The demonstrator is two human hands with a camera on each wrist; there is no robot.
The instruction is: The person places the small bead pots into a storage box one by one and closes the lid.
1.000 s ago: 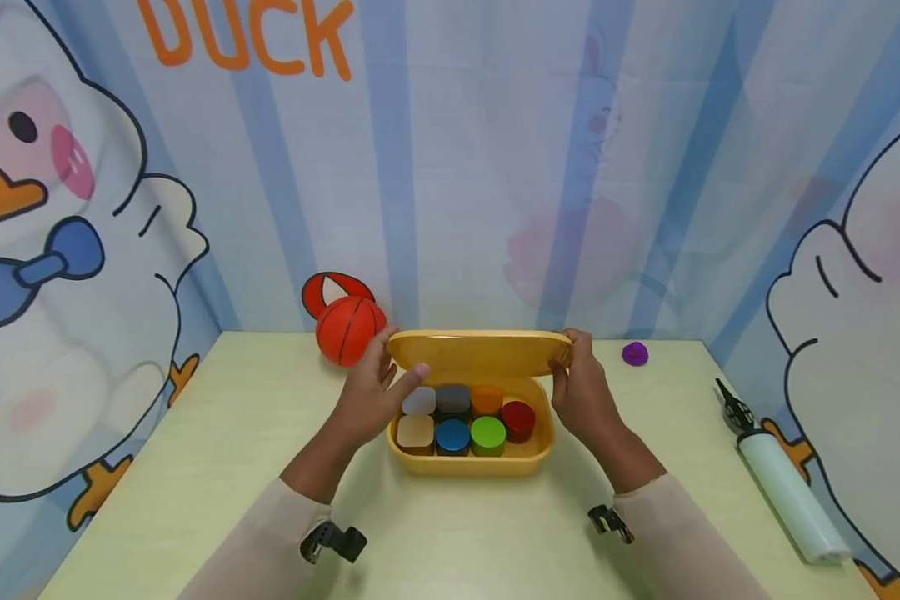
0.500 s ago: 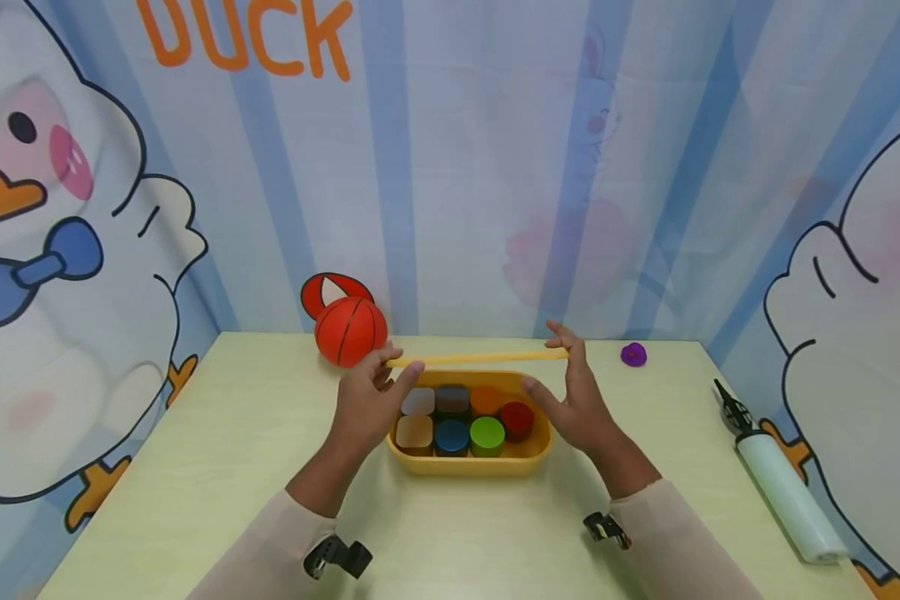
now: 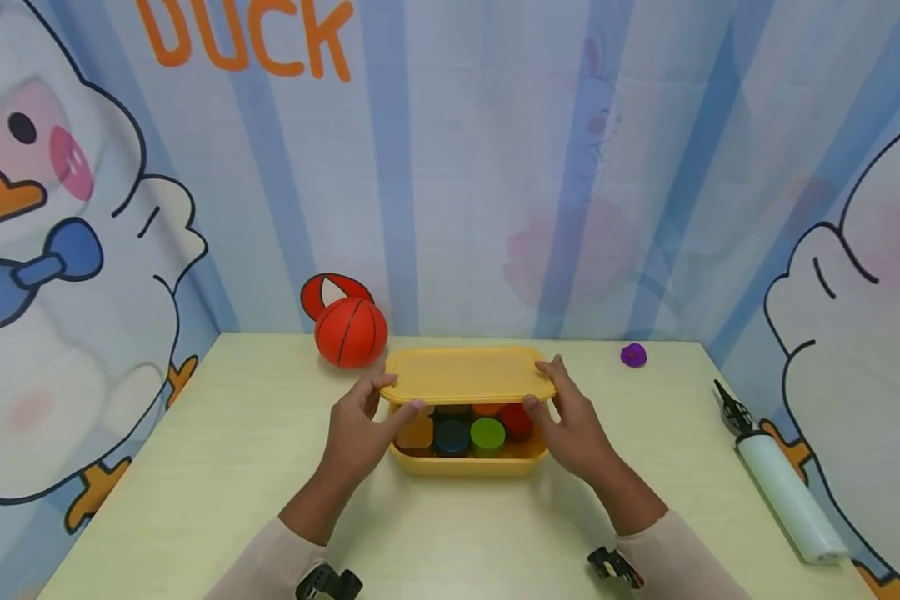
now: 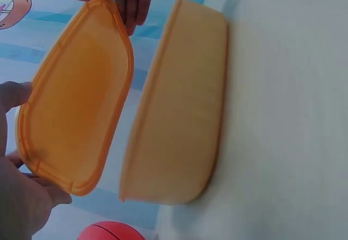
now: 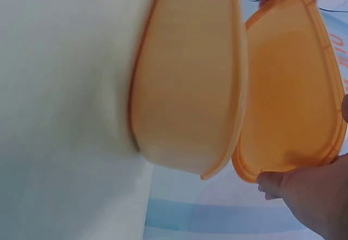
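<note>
Both hands hold a yellow lid (image 3: 468, 373) above a yellow plastic box (image 3: 468, 467). My left hand (image 3: 360, 425) grips the lid's left end, and my right hand (image 3: 573, 425) grips its right end. In the wrist views the underside of the lid (image 4: 81, 98) faces down toward the box (image 5: 190, 77), with a gap between them. Inside the box, a green round piece (image 3: 487, 435), a dark blue one (image 3: 452, 437), a red one (image 3: 517, 421) and a tan block (image 3: 416, 435) show at the front. The lid partly covers the back row.
A small red basketball (image 3: 351, 332) stands at the table's back left, before the duck-print curtain (image 3: 465, 167). A purple object (image 3: 633, 355) lies at the back right. A pale green hand pump (image 3: 787, 492) lies along the right edge of the table (image 3: 195, 467).
The lid has tipped from upright behind the box, through edge-on, to lying over the box's back part with its top showing. Both hands moved with it, slightly toward the person.
</note>
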